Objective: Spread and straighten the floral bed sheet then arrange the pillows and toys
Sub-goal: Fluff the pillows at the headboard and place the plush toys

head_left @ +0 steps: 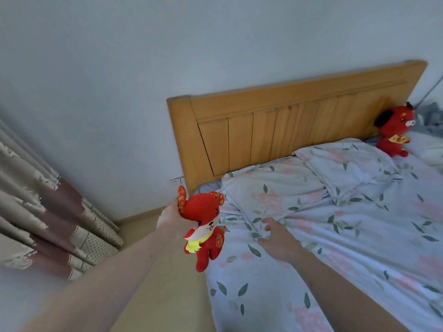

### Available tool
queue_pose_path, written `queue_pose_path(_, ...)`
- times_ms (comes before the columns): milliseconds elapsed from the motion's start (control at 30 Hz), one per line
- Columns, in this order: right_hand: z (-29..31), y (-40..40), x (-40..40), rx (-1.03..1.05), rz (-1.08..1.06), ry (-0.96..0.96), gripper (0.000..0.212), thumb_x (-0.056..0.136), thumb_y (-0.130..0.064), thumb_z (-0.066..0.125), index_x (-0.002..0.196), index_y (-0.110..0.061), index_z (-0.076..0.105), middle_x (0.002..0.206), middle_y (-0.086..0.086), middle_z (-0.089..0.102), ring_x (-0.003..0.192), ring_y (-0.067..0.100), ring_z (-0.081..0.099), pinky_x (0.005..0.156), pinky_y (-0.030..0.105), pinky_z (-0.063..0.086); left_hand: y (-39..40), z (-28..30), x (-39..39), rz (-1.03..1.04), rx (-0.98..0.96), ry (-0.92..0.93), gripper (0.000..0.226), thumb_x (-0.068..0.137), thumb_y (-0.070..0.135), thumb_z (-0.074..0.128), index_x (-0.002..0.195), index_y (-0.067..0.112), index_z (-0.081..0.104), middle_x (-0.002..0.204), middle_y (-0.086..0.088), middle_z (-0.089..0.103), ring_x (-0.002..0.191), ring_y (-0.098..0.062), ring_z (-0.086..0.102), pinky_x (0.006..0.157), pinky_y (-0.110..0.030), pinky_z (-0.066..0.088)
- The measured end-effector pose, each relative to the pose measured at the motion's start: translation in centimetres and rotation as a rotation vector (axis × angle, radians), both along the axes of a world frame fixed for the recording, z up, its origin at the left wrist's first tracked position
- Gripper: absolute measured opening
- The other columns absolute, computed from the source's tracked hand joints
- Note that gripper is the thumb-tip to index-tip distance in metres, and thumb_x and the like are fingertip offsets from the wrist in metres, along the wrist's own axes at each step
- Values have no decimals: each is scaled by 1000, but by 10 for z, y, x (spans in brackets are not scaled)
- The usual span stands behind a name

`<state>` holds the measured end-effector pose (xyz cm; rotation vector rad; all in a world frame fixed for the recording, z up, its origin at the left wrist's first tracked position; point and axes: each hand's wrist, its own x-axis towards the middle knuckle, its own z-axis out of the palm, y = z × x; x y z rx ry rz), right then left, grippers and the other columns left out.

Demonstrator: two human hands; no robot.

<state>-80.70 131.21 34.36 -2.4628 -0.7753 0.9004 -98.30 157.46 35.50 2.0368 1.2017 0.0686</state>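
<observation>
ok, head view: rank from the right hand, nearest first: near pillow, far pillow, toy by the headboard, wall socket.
From the right hand:
1. Near pillow, just ahead, fingertips at its front edge.
2. Far pillow, behind it and to the right.
3 and 4. Wall socket, off left past the bed corner, and red toy by the headboard, far right corner: too close to call.

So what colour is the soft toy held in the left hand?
Red plush toy, yellow scarf; head view.

Floral sheet cut off at right and bottom edges. Grey bundle beyond far red toy too blurred to ID (fabric, poss.). Curtain cropped at left.
</observation>
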Motion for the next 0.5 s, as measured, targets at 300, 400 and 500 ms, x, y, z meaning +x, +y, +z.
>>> queue_pose_path(300,-35,88,97,-43,-13,40,57,96,-31,59,147,-28,33,136,0,46,100,14,55,82,29,45,97,-58,126,-23,-49,16,92,46,32,92,129,32,52,102,9,60,92,-18,60,72,-33,59)
queue_pose_path(400,-50,119,129,-60,-44,41,59,95,-30,57,149,-25,33,142,3,44,115,19,57,90,33,49,131,-90,173,-67,-59,42,93,46,34,89,130,36,50,101,9,61,93,-17,60,67,-30,58)
queue_pose_path(500,-60,145,149,-82,-65,43,60,95,-28,58,149,-24,33,143,2,42,124,20,54,97,35,48,157,-117,201,-143,12,56,96,49,36,80,137,47,43,105,8,60,106,-22,52,77,-35,56)
